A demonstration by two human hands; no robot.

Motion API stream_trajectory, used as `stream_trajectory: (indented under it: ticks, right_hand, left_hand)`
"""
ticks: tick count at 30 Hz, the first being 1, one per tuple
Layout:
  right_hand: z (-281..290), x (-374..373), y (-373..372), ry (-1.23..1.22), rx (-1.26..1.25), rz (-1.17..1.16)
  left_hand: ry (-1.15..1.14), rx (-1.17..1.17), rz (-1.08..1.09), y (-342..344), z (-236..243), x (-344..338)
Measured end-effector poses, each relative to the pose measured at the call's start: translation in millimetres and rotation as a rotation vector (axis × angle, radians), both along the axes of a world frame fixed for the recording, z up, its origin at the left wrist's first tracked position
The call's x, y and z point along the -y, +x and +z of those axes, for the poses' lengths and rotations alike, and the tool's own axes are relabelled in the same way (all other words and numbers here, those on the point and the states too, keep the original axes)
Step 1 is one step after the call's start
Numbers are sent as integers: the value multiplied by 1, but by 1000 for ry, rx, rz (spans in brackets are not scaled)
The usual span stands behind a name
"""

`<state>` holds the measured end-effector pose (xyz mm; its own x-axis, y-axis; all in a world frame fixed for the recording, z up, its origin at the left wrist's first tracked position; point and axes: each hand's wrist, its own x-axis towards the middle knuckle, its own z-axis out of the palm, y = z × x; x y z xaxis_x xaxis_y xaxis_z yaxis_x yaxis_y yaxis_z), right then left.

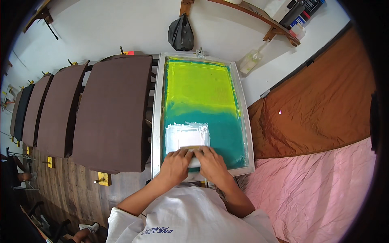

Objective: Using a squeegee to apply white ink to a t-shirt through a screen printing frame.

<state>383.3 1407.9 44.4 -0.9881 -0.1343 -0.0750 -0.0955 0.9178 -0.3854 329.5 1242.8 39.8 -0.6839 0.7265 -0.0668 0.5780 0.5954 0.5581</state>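
A silver-framed printing screen (157,121) lies in front of me, its mesh teal in the near half and yellow-green in the far half. White ink (184,137) forms a block with ragged edges at the near left of the mesh. Both hands close over a squeegee (195,163) at the near edge of that block, and their fingers cover most of it. My left hand (176,165) grips its left part. Close beside it, my right hand (211,163) grips the right part. The blade's contact with the mesh is hidden.
Several boards covered in dark brown cloth (113,113) run off to the left. Brown sheeting (316,97) and pink sheeting (316,186) lie right. A black bag (180,34) hangs beyond the screen, below a wall shelf (259,18). Another person's foot (93,227) shows lower left.
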Motion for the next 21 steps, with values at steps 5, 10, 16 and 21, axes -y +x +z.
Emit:
stream_trajectory:
  ticks: [5, 10, 16, 21]
  right_hand:
    - [-29, 0, -8, -15, -118, -38]
    - [-41, 2, -22, -12, -112, -103]
    - [-68, 0, -32, -38, -190, -127]
    - [-36, -10, -37, -77, -5, -47]
  left_hand:
    - [-12, -5, 18, -14, -23, -9]
    - [75, -70, 103, -17, -52, -9]
    - [77, -133, 90, -32, -67, -13]
    - [32, 33, 93, -29, -38, -17]
